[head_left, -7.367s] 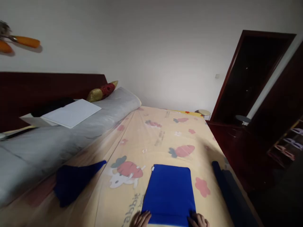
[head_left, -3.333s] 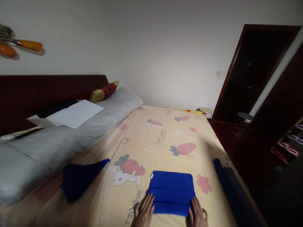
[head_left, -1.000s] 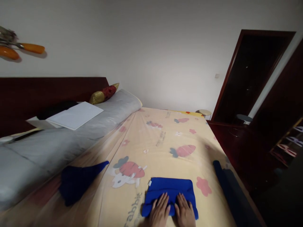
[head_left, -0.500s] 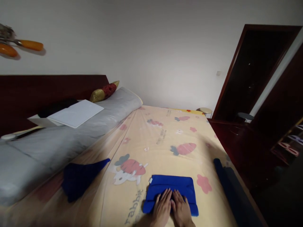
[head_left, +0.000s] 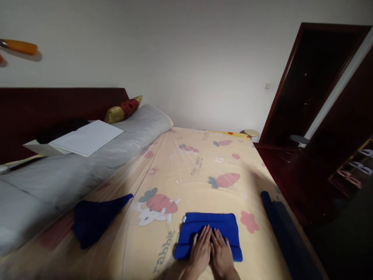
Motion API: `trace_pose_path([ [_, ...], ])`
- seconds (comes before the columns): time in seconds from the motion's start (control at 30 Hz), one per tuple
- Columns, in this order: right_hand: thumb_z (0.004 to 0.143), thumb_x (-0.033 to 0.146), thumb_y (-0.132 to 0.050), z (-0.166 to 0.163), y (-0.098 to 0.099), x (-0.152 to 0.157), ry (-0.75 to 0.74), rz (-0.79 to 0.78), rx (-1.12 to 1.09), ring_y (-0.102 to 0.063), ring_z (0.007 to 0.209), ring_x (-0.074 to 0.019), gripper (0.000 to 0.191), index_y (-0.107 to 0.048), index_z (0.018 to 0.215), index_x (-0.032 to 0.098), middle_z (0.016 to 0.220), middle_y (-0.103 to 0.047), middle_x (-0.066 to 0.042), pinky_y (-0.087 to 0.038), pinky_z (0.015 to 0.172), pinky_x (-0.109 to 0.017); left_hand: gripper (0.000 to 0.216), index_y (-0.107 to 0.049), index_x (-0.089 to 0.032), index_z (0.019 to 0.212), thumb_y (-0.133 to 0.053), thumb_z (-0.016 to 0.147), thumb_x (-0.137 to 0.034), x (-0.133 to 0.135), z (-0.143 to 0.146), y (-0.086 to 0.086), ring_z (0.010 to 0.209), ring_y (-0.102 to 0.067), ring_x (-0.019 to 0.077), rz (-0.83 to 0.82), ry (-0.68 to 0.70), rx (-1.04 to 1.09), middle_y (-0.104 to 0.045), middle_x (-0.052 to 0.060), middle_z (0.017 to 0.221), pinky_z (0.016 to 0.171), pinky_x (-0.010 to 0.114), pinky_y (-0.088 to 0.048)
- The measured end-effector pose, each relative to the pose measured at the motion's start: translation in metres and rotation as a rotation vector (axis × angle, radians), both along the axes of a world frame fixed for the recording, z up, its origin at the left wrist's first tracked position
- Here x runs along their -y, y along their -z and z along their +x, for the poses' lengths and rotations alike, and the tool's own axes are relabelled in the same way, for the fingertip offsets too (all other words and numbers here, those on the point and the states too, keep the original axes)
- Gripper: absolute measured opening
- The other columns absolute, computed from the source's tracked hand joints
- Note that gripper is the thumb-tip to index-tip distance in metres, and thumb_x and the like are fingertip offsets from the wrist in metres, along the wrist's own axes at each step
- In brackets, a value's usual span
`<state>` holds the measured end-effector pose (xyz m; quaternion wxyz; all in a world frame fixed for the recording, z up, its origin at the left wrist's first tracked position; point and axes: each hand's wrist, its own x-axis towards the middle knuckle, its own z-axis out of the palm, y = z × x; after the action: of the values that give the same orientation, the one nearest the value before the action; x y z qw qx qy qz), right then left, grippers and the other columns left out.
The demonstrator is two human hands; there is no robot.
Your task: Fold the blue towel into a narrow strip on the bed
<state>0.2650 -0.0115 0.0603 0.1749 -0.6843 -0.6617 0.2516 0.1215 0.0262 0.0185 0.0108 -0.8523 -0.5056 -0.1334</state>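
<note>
**Here: both palms flat on a folded blue cloth**

Left to right across the bed. A grey quilt (head_left: pixel 87 163) lies along the headboard side, bearing a white sheet (head_left: pixel 86 137). A dark navy cloth (head_left: pixel 94 217) lies crumpled on the cartoon-print bedsheet (head_left: pixel 198 167). At centre, near the bed's front edge, sits the folded blue cloth (head_left: pixel 208 225). The left hand (head_left: pixel 201 252) and right hand (head_left: pixel 221 254) rest side by side upon it, fingers extended and flat, gripping nothing. A dark rolled cloth (head_left: pixel 281 229) lies along the bed's right edge.
</note>
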Motion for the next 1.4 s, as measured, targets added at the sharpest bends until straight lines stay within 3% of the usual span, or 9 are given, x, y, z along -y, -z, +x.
trace_pose_path([
  [0.13, 0.085, 0.062, -0.014, 0.019, 0.009, -0.008, 0.140, -0.045, 0.055, -0.027, 0.149, -0.0242, 0.070, -0.030, 0.142, 0.024, 0.157, -0.035, -0.004, -0.026, 0.124, -0.058, 0.052, -0.025, -0.034, 0.143, -0.029, 0.091, -0.031, -0.007, -0.017, -0.004, 0.137, -0.049, 0.0183, -0.127, -0.034, 0.031, -0.047, 0.001, 0.150, 0.107, 0.047, -0.049],
  [0.33, 0.085, 0.063, -0.014, 0.055, 0.031, -0.003, 0.277, -0.045, 0.183, -0.022, 0.151, -0.0244, 0.073, -0.021, 0.145, 0.021, 0.160, -0.028, -0.005, -0.020, 0.126, -0.056, 0.051, -0.029, -0.032, 0.142, -0.031, 0.091, -0.038, -0.011, -0.076, 0.004, 0.138, -0.049, 0.0258, 0.008, -0.313, 0.054, -0.049, 0.005, 0.150, 0.111, 0.063, -0.039],
  [0.43, 0.088, 0.055, -0.010, 0.033, 0.019, -0.007, 0.212, -0.049, 0.152, -0.022, 0.151, -0.0240, 0.068, -0.025, 0.144, 0.020, 0.160, -0.029, -0.007, -0.018, 0.127, -0.056, 0.052, -0.038, -0.026, 0.140, -0.031, 0.089, -0.023, -0.011, -0.057, 0.003, 0.139, -0.047, 0.0268, 0.004, -0.246, 0.038, -0.050, 0.007, 0.149, 0.112, 0.062, -0.038],
  [0.6, 0.089, 0.049, -0.017, -0.003, -0.006, -0.014, -0.194, -0.070, -0.030, -0.030, 0.148, -0.0183, 0.056, -0.030, 0.141, 0.034, 0.158, -0.037, -0.001, -0.027, 0.124, -0.054, 0.062, -0.027, -0.038, 0.143, -0.034, 0.085, -0.015, -0.015, -0.011, -0.004, 0.135, -0.051, 0.0091, -0.104, 0.060, 0.034, -0.051, -0.008, 0.149, 0.108, 0.032, -0.048],
  [0.83, 0.087, 0.050, -0.016, 0.049, 0.024, -0.011, 0.282, -0.102, 0.219, -0.020, 0.152, -0.0217, 0.066, -0.016, 0.146, 0.019, 0.162, -0.025, -0.004, -0.019, 0.127, -0.054, 0.053, -0.026, -0.035, 0.144, -0.022, 0.091, -0.030, -0.020, -0.059, -0.006, 0.143, -0.043, 0.0226, -0.139, -0.302, 0.066, -0.042, 0.000, 0.155, 0.115, 0.061, -0.036],
  [0.97, 0.087, 0.034, -0.011, 0.035, 0.021, -0.017, 0.240, -0.100, 0.242, -0.019, 0.152, -0.0238, 0.062, -0.019, 0.145, 0.014, 0.162, -0.023, -0.008, -0.016, 0.128, -0.055, 0.057, -0.032, -0.024, 0.143, -0.030, 0.086, -0.026, -0.020, -0.046, -0.014, 0.148, -0.034, 0.0267, -0.268, -0.298, 0.065, -0.036, 0.008, 0.158, 0.122, 0.067, -0.021],
  [1.13, 0.086, 0.038, -0.025, 0.000, 0.004, -0.030, -0.090, -0.089, 0.052, -0.025, 0.150, -0.0157, 0.058, -0.027, 0.143, 0.031, 0.160, -0.030, 0.003, -0.024, 0.126, -0.046, 0.066, -0.027, -0.039, 0.143, -0.036, 0.081, -0.016, -0.022, -0.001, -0.016, 0.146, -0.034, 0.0094, -0.356, -0.069, 0.071, -0.036, -0.010, 0.157, 0.121, 0.038, -0.036],
  [1.3, 0.087, 0.051, -0.011, 0.034, 0.018, -0.035, 0.211, -0.119, 0.134, -0.015, 0.153, -0.0255, 0.070, -0.013, 0.147, 0.014, 0.163, -0.020, -0.010, -0.015, 0.127, -0.058, 0.055, -0.019, -0.030, 0.146, -0.019, 0.091, -0.034, -0.035, -0.029, -0.007, 0.148, -0.032, 0.0233, -0.286, -0.293, 0.080, -0.030, 0.004, 0.160, 0.118, 0.064, -0.028],
  [1.4, 0.086, 0.059, -0.014, 0.053, 0.029, -0.035, 0.281, -0.105, 0.159, -0.013, 0.154, -0.0238, 0.075, -0.011, 0.147, 0.017, 0.164, -0.019, -0.007, -0.014, 0.127, -0.055, 0.054, -0.018, -0.033, 0.145, -0.021, 0.091, -0.040, -0.040, -0.048, -0.001, 0.147, -0.036, 0.0213, -0.212, -0.365, 0.093, -0.033, 0.001, 0.159, 0.118, 0.060, -0.029],
])
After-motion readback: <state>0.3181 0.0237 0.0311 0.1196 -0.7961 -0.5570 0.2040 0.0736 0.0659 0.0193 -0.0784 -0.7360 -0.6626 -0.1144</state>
